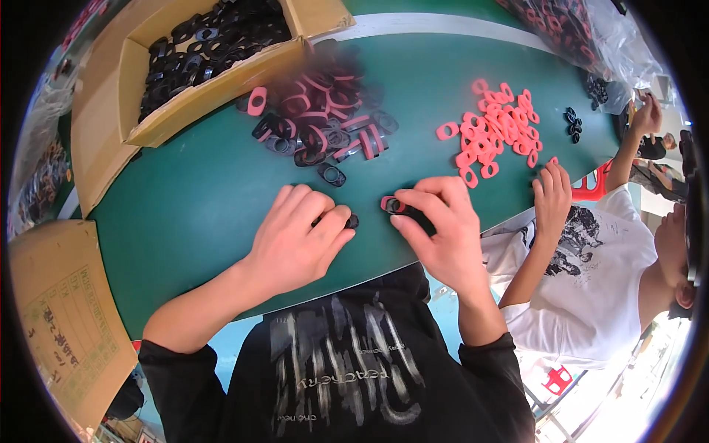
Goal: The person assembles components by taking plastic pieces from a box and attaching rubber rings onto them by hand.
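Observation:
Near the front edge of the green table, my left hand (pixel 299 232) has its fingers closed round a small black oval part (pixel 353 221), mostly hidden under the fingers. To its right, my right hand (pixel 447 229) pinches a small black piece with a pink band (pixel 392 205) between thumb and fingers, low over the tabletop. A single dark oval part (pixel 331 175) lies just beyond my left hand. Behind that spreads a mixed heap of black and pink oval pieces (pixel 314 139). Pink oval rings (pixel 495 129) form a loose pile beyond my right hand.
An open cardboard box (pixel 214 94) of black parts stands at the back left, above another carton (pixel 63 317). A clear plastic bag (pixel 617 44) with pink pieces sits back right, near small black parts (pixel 573 125). A co-worker in a white shirt (pixel 576 295) sits at right, one hand (pixel 552 198) by the table.

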Demonstrator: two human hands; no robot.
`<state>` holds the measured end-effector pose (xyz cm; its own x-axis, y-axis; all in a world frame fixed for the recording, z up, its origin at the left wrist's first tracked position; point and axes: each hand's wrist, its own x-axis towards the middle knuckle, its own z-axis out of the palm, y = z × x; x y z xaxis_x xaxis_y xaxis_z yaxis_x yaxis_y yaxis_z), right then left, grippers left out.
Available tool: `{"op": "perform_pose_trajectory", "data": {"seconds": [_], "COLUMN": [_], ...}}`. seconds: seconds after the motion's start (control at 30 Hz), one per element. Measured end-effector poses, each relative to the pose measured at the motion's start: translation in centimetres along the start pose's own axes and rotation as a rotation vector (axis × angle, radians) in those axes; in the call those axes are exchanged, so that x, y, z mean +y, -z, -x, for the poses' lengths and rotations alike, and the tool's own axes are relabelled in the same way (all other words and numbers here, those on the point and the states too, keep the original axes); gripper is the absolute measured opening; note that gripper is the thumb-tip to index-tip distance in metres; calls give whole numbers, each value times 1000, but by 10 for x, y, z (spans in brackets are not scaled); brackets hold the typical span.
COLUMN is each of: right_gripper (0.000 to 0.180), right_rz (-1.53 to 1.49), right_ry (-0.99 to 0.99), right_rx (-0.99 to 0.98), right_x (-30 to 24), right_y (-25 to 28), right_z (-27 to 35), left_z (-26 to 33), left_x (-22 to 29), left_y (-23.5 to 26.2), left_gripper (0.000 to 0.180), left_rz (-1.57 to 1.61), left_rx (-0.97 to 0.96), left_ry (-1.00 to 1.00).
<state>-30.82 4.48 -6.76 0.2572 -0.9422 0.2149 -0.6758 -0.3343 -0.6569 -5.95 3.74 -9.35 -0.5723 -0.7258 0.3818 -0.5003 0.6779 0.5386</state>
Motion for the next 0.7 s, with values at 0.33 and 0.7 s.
{"op": "perform_pose_trajectory", "data": {"seconds": [0.33, 0.7], "right_gripper": [28, 28], "right_rz": [-20, 104], "right_ry": [2, 32], "right_rx": [-64, -91], "right_x": [8, 8], "right_y": [-6, -3], "right_z": [1, -3], "left_z": [0, -7], "left_x": [-2, 4], "left_y": [6, 8], "left_gripper": [36, 30], "left_rz": [51, 9], "left_rx": [-5, -58], "left_ry": [19, 22]}}
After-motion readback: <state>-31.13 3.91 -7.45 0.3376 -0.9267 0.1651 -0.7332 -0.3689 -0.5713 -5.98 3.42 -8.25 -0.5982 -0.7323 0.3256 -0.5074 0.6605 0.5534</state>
